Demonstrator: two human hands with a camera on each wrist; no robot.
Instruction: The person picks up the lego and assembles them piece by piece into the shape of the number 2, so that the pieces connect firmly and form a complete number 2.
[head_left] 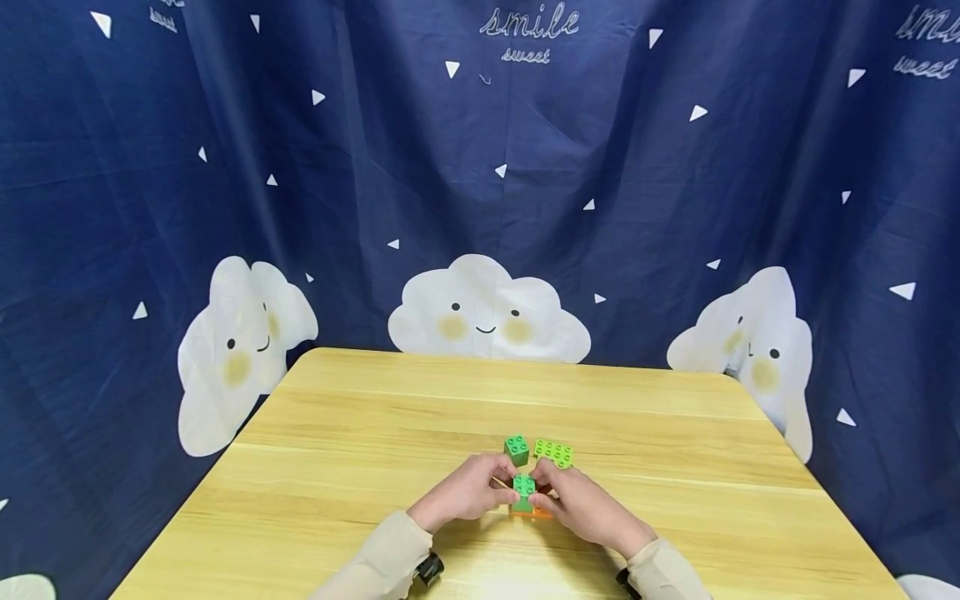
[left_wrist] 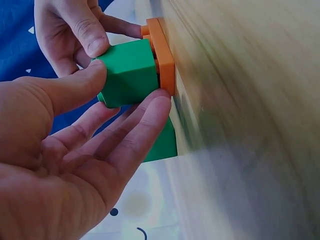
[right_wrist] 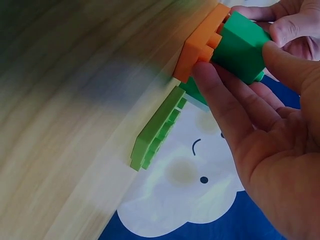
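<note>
Both hands meet at one green building block (head_left: 523, 492) near the front middle of the table. My left hand (head_left: 474, 487) pinches it from the left, thumb on the near side and fingers on the far side. From the right, my right hand (head_left: 588, 506) pinches the same block. Under the block lies a flat orange brick (left_wrist: 161, 55) with studs, on the tabletop. The green block sits over one end of it, with a thin gap showing in the left wrist view. A right fingertip touches the orange brick's studs in the right wrist view.
Just beyond the hands stands a second green block (head_left: 517, 450). Beside it, to the right, lies a flat light green brick (head_left: 553, 452) with several studs. The wooden table (head_left: 360, 417) backs onto a dark blue curtain (head_left: 480, 167) with clouds.
</note>
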